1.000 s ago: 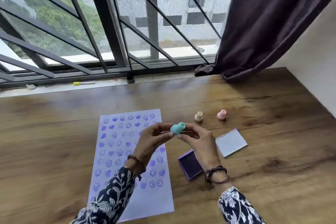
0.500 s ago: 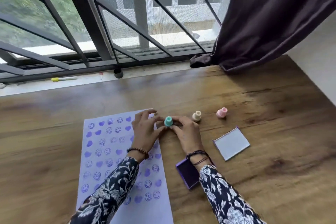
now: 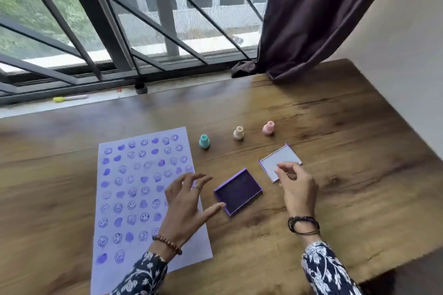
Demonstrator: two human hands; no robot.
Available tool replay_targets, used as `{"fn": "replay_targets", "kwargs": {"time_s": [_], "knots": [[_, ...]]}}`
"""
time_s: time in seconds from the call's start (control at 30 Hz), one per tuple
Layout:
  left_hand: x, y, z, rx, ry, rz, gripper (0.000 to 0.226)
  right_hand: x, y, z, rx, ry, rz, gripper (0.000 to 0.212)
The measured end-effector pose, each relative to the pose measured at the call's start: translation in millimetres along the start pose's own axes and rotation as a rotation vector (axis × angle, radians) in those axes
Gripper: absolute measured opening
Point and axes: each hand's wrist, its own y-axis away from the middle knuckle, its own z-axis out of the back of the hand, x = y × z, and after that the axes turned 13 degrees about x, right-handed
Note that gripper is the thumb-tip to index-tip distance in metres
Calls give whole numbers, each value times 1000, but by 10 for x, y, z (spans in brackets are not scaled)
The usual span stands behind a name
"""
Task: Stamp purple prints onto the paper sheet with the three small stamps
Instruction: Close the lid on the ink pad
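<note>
A paper sheet (image 3: 134,189) covered with several rows of purple smileys and hearts lies on the wooden table. Three small stamps stand upright in a row beyond it: teal stamp (image 3: 204,141), cream stamp (image 3: 238,132), pink stamp (image 3: 268,127). The open purple ink pad (image 3: 238,191) sits between my hands, its lid (image 3: 279,160) to the right. My left hand (image 3: 187,206) hovers with fingers spread over the sheet's right edge, thumb near the pad. My right hand (image 3: 296,184) is at the lid's near edge, fingers curled, holding nothing that I can see.
The wooden table (image 3: 347,151) ends at a white wall on the right and a window sill at the back. A dark curtain (image 3: 311,19) hangs at the back right. A yellow-capped marker (image 3: 69,98) and a small dark cap (image 3: 141,89) lie on the sill.
Both hands set the teal stamp down upright beside the sheet's top right corner and let go. They drew back toward me, the left to the ink pad, the right to the lid.
</note>
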Motion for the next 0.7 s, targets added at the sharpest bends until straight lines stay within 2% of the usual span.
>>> {"fn": "replay_targets", "kwargs": {"time_s": [0.13, 0.27, 0.47, 0.7], "knots": [[-26, 121, -133, 117, -56, 27, 83, -208, -73, 137, -62, -86, -105, 22], [-5, 131, -222, 84, -91, 37, 74, -274, -217, 143, -46, -64, -160, 39], [-14, 87, -262, 31, -150, 67, 57, -260, -270, 145, 3, -26, -154, 10], [-42, 79, -290, 26, -153, 76, 55, -105, -253, 112, -11, 134, -133, 16]]}}
